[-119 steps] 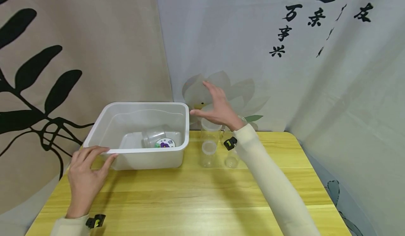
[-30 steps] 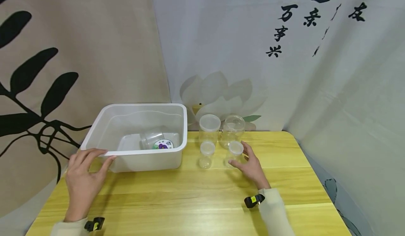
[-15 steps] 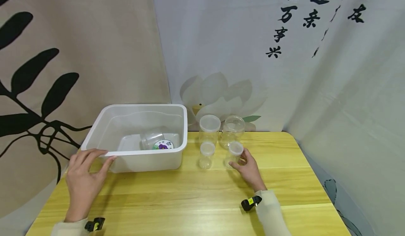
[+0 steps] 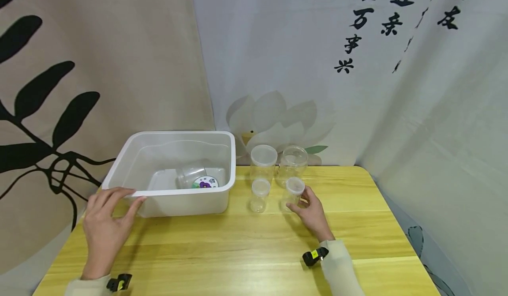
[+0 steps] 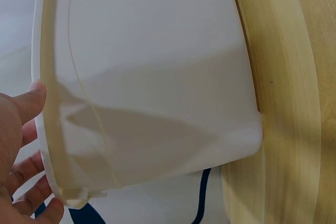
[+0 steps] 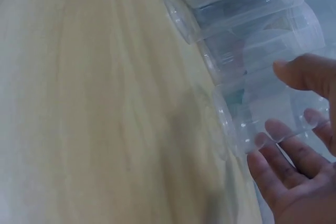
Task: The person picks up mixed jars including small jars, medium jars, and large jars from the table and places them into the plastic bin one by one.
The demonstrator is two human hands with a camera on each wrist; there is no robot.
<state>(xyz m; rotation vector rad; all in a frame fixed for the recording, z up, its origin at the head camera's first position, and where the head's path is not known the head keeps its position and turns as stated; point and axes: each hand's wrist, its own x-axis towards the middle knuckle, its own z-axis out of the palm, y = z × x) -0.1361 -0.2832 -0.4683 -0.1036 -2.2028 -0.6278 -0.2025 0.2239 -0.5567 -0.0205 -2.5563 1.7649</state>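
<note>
My left hand (image 4: 106,225) grips the front left rim of a white plastic tub (image 4: 186,204), thumb outside and fingers over the edge. In the left wrist view the thumb (image 5: 32,100) presses against that rim. On the table, my right hand (image 4: 312,215) holds a small clear jar with a whitish lid (image 4: 295,186), thumb on its near side and fingers round its right. The jar stands upright. To its left is a matching small jar (image 4: 260,189). Behind them stand a taller lidded clear jar (image 4: 263,157) and a wide clear jar (image 4: 294,158).
Inside the tub a clear jar (image 4: 189,177) lies on its side, its printed lid end (image 4: 205,182) showing a purple flower. The wooden table (image 4: 222,252) has its back edge against a printed curtain (image 4: 278,49).
My right hand has come forward from over the back jars to the front right small jar, and its fingers have drawn in around it. My left hand stays on the tub's rim.
</note>
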